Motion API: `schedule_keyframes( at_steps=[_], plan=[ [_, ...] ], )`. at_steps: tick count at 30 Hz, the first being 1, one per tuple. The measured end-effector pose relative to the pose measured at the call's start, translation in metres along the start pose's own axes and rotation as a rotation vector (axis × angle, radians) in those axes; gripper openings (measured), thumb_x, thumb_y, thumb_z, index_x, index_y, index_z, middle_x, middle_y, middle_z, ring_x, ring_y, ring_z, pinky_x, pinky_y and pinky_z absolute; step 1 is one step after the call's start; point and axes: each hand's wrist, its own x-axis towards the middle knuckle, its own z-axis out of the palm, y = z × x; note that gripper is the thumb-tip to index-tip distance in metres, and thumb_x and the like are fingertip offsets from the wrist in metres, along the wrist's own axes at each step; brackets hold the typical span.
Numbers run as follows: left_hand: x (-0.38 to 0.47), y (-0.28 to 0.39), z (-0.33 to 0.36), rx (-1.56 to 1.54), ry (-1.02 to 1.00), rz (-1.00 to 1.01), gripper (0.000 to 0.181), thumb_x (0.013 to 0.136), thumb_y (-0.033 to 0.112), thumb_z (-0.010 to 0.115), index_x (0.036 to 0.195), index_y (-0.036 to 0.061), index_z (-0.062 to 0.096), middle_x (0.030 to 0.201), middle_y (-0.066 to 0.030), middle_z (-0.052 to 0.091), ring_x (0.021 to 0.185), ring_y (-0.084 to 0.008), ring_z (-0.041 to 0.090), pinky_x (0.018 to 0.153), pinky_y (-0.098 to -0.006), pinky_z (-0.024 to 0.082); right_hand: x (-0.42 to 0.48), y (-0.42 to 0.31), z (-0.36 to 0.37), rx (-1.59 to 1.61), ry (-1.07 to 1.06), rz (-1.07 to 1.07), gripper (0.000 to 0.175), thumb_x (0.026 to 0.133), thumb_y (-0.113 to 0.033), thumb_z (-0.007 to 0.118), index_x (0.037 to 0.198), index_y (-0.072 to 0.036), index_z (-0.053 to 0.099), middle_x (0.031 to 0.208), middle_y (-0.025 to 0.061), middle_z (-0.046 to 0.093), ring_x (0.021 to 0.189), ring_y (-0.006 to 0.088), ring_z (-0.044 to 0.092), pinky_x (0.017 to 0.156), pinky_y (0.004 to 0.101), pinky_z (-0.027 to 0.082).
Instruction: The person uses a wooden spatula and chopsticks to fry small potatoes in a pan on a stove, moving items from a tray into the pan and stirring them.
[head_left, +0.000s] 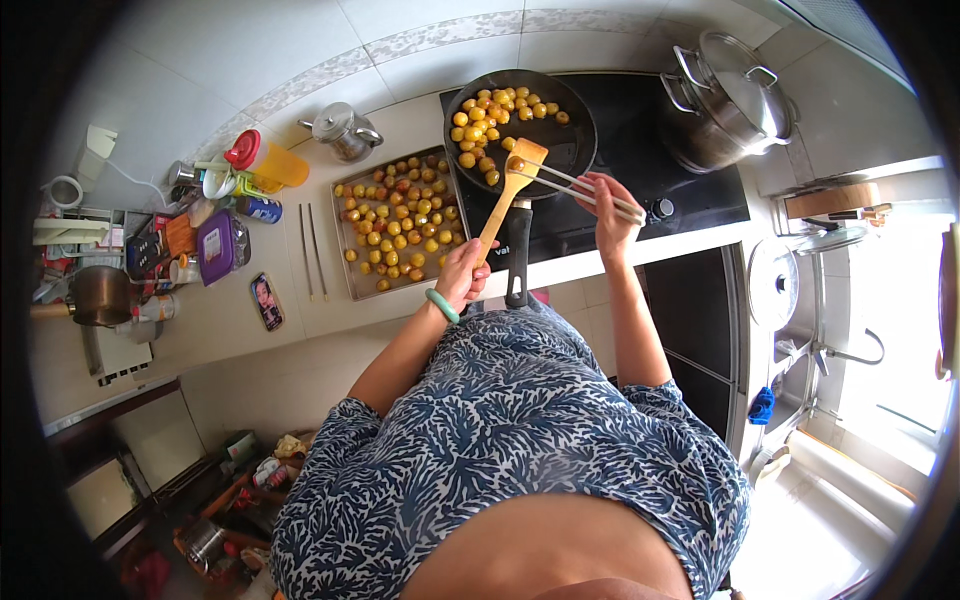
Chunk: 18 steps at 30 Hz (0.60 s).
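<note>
In my left hand (463, 273) is a wooden spatula (495, 217), its blade tilted over the near edge of a black frying pan (574, 112). My right hand (615, 217) grips a pair of chopsticks (566, 185), whose tips are at a glazed round fruit (516, 163) on the spatula's blade. More yellow-brown round fruits (472, 133) lie in the pan, mostly along its left and far side. Left of the pan, a metal baking tray (360, 294) holds many of the same fruits, spaced apart. The pan's black handle (519, 255) points toward me between my hands.
The pan sits on a black cooktop (630, 112), with a steel stockpot (705, 127) at its right. Left of the tray lie metal chopsticks (313, 251) and a phone (268, 301). A steel kettle (343, 131), a red-lidded jug (277, 161) and a purple-lidded container (217, 246) stand farther left.
</note>
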Motion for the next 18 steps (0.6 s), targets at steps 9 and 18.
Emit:
schedule_keyframes(
  at_steps=[9, 18],
  plan=[
    [0.001, 0.001, -0.009, -0.003, 0.026, 0.066, 0.036, 0.095, 0.036, 0.036, 0.114, 0.0094, 0.052, 0.056, 0.0047, 0.03, 0.039, -0.0021, 0.02, 0.034, -0.0172, 0.014, 0.0, -0.006, 0.014, -0.048, -0.09, -0.012, 0.022, 0.088, -0.014, 0.055, 0.096, 0.005, 0.061, 0.09, 0.0125, 0.064, 0.082, 0.0176, 0.062, 0.07, 0.0297, 0.055],
    [0.0, -0.002, -0.016, -0.035, 0.03, 0.117, 0.036, 0.094, 0.037, 0.037, 0.114, 0.0101, 0.052, 0.056, 0.005, 0.031, 0.038, -0.0018, 0.019, 0.033, -0.0171, 0.013, 0.018, -0.011, 0.01, 0.049, -0.034, -0.014, 0.028, 0.089, -0.02, 0.053, 0.094, 0.007, 0.06, 0.09, 0.015, 0.063, 0.084, 0.0218, 0.063, 0.07, 0.0315, 0.055]
  ],
)
